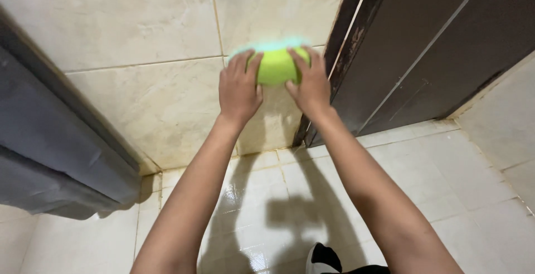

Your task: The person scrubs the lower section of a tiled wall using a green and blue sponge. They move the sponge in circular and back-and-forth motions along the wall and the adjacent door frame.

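Both hands, left hand (239,87) & right hand (308,82), grip green sponge (277,65), pressed flat vs wall tile (145,96) for firm contact, by door frame (348,45).

Sponge (277,65): bright yellow-green, rounded block, with a thin blue-green layer showing along its upper edge. Pressed flat against the beige wall tile (139,23), just left of the dark door frame (348,40), well above the floor. Held at both ends, left hand (239,90) and right hand (309,84) covering its sides, only the middle visible.
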